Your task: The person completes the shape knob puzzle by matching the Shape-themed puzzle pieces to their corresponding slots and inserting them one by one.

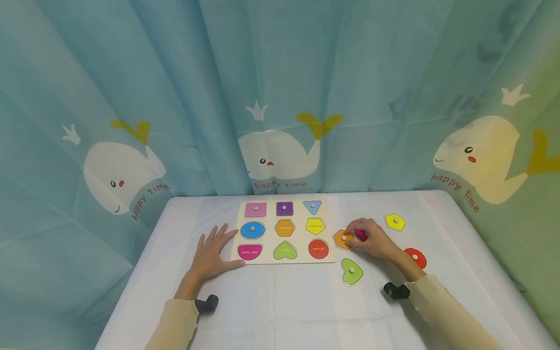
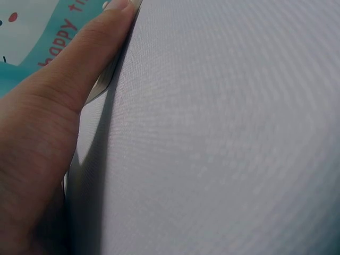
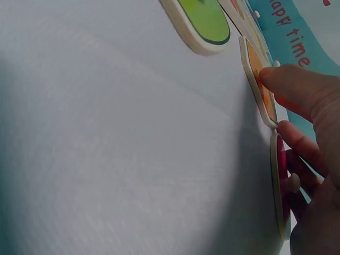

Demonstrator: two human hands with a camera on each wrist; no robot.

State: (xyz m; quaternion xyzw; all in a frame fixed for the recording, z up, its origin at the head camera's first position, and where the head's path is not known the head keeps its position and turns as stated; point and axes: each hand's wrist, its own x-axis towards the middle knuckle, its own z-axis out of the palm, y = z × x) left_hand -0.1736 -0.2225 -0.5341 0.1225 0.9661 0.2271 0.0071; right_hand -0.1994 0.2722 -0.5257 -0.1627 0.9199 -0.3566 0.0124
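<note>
My left hand lies with spread fingers at the left edge of a white shape puzzle board, its thumb along the near corner. In the right wrist view, the thumb of my right hand overlaps an orange hexagon piece. Thumb and index fingertips sit on either side of that piece's knob in the head view, beside the board's right edge. Under the same hand lies a magenta half-round piece, partly covered by the fingers. A green heart piece rests just nearer to me.
Knobbed pieces fill several board recesses, among them a blue oval and a purple square. On the white table lie a yellow pentagon piece and a red circle piece, partly behind my right forearm. A blue whale-print curtain hangs behind.
</note>
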